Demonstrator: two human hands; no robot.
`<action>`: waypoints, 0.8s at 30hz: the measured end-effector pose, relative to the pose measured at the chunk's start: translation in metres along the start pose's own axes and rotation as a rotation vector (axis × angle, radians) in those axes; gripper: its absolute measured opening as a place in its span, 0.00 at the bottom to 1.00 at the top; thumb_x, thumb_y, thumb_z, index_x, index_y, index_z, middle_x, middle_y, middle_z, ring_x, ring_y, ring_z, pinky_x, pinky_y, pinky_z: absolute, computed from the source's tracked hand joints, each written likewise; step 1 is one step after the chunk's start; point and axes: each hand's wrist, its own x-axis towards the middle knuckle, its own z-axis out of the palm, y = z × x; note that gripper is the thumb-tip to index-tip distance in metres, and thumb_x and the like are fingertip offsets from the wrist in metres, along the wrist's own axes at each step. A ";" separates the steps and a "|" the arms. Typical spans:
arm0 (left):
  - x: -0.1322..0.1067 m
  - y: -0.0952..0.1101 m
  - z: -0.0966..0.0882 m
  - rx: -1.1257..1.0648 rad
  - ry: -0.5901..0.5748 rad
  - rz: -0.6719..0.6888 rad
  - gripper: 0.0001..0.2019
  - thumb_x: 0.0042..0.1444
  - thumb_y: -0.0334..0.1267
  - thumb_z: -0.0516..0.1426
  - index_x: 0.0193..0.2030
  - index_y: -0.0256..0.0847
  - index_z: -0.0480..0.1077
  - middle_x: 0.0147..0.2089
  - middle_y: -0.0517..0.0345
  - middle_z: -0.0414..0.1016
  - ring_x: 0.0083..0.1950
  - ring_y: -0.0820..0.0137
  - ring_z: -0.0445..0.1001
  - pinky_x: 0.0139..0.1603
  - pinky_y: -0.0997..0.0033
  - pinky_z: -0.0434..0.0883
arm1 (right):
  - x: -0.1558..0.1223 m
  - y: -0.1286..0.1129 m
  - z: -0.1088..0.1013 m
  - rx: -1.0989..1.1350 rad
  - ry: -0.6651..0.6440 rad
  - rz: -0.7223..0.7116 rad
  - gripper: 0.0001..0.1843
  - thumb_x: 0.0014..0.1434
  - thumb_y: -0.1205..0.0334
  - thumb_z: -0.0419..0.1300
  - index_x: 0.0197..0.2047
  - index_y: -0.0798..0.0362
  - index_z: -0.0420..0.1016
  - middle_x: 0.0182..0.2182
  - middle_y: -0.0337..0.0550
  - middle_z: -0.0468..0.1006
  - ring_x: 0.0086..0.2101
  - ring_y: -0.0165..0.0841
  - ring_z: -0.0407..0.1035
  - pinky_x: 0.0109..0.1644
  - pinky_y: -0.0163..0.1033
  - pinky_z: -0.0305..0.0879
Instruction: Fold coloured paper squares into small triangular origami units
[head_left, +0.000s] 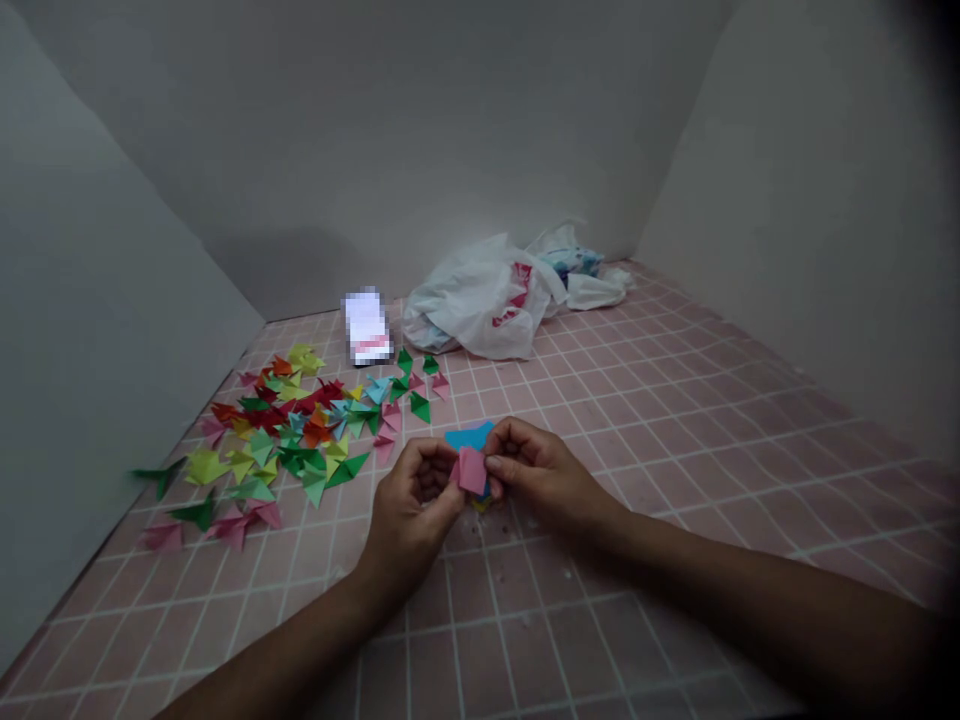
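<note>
Between my hands is a small folded piece of pink paper. My left hand pinches its left edge between thumb and fingers. At the right edge, my right hand grips the same paper, with thumb and forefinger pressed together. Behind and below it, blue paper shows, with a bit of yellow under it; whether these lie on the surface or are held, I cannot tell. To the left spreads a loose heap of folded paper cranes in red, orange, yellow, green, blue and pink.
A lit phone leans near the back wall, its screen blurred. Right of it lies a crumpled white plastic bag with red print, and another bag behind. Pale walls enclose the pink tiled surface at left, back and right.
</note>
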 end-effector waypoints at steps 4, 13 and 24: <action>0.002 -0.002 0.001 -0.036 0.005 -0.024 0.12 0.49 0.30 0.62 0.41 0.40 0.70 0.35 0.58 0.76 0.34 0.72 0.76 0.35 0.75 0.73 | -0.001 -0.002 0.001 -0.058 -0.018 -0.032 0.07 0.57 0.61 0.63 0.33 0.52 0.68 0.23 0.34 0.73 0.24 0.28 0.68 0.31 0.36 0.63; 0.001 -0.001 0.001 0.014 -0.014 0.015 0.13 0.51 0.30 0.61 0.44 0.41 0.70 0.36 0.57 0.77 0.35 0.71 0.77 0.36 0.74 0.74 | -0.004 -0.009 0.006 -0.088 -0.038 -0.116 0.07 0.55 0.65 0.64 0.37 0.51 0.69 0.30 0.35 0.70 0.28 0.27 0.66 0.31 0.35 0.62; 0.001 -0.002 -0.004 0.039 -0.064 0.061 0.03 0.56 0.34 0.59 0.38 0.40 0.74 0.34 0.58 0.77 0.35 0.71 0.76 0.38 0.74 0.74 | -0.008 -0.013 0.006 -0.212 -0.039 -0.144 0.05 0.57 0.65 0.62 0.37 0.51 0.69 0.30 0.36 0.69 0.28 0.27 0.64 0.32 0.35 0.62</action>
